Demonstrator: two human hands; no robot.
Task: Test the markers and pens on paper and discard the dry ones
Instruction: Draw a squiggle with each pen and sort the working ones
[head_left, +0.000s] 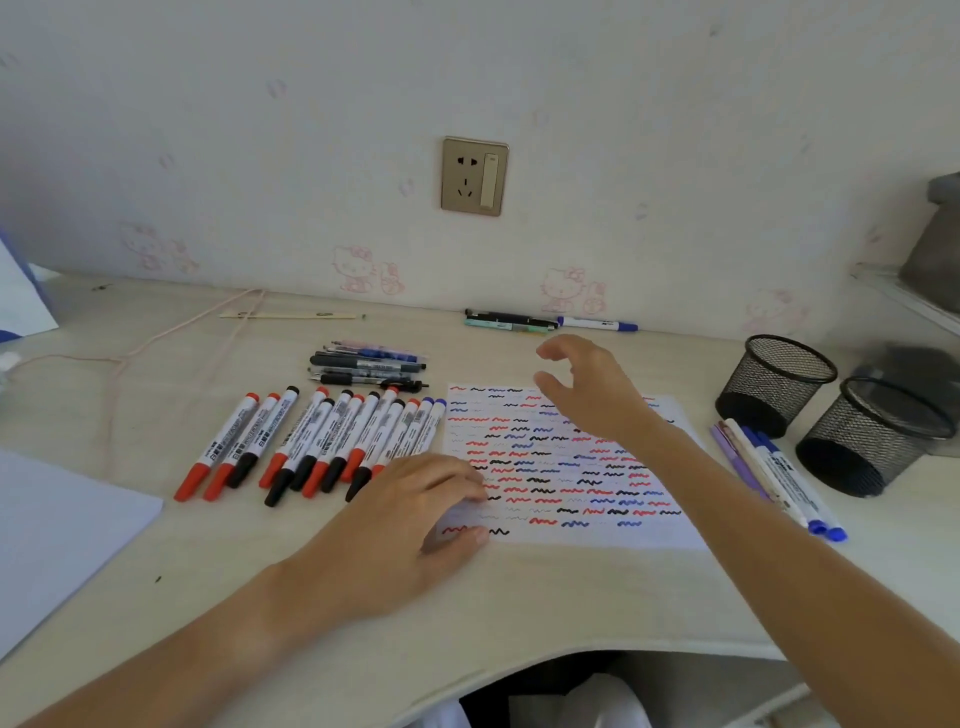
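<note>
The empty right hand (587, 389), fingers loosely spread, hovers over the squiggle-covered white paper sheet (566, 467) that the flat left hand (415, 499) pins (keep it pinned), and should probably reach the capped pens by the wall (550, 322).

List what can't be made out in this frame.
Head view only:
- Marker row: label print too small; right-end caps hidden by left hand.
- Paper: top-right squiggles covered by right hand.
- Mesh cups: contents not visible.
- Pens by the wall: too small to identify.
</note>
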